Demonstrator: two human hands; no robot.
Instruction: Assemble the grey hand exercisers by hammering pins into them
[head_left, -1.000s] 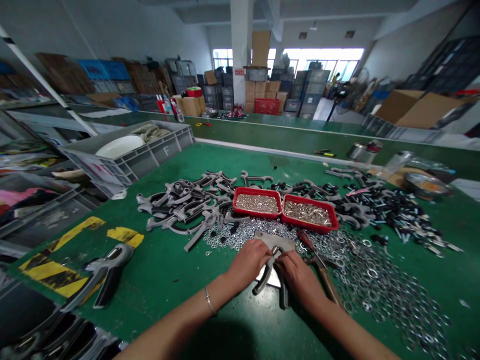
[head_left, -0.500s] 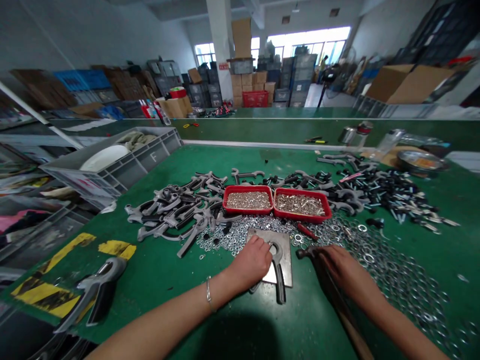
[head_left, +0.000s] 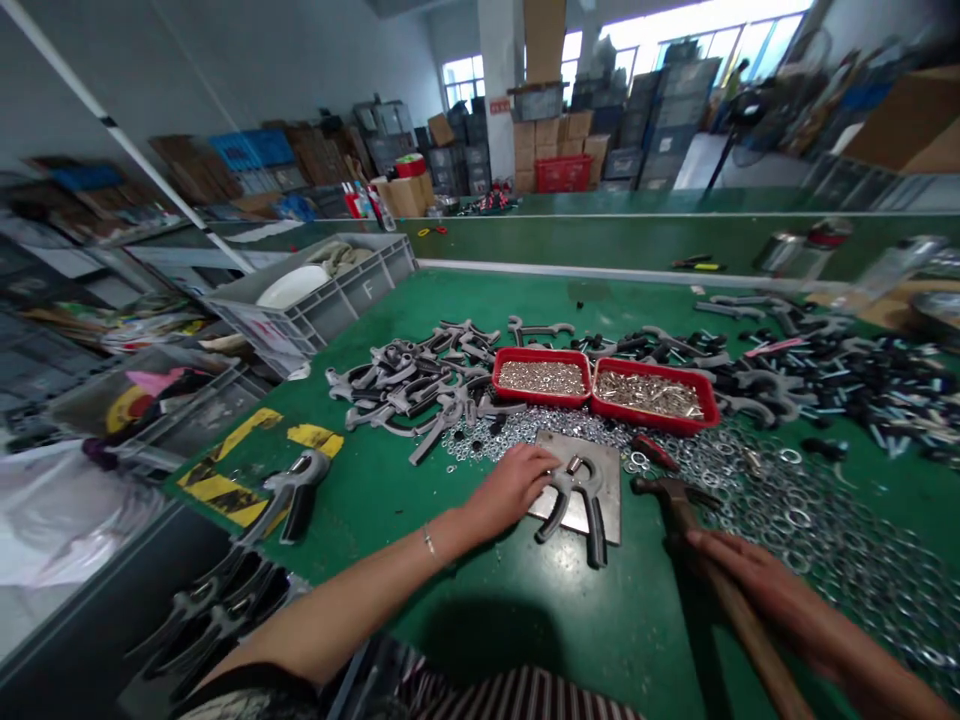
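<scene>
Head view: red left tray [head_left: 541, 397] of fine metal bits [head_left: 541, 377], red right tray [head_left: 645, 417] of longer pins [head_left: 652, 394].
Grey crate F [head_left: 337, 308] holds cloth [head_left: 349, 258]. On a metal plate [head_left: 611, 482] lies the pliers-like tool [head_left: 595, 518], touched by the left hand [head_left: 514, 487]; the right hand [head_left: 765, 582] meets the hammer [head_left: 742, 622] handle. Whether either grips, I cannot tell.

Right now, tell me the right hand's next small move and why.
Probably wrap the right hand more fully around the hammer handle: that hand looks laid loosely along it, while the left hand is at the gray-and-black tool on the metal plate, and the hammer head sits to the plate's right.
</scene>
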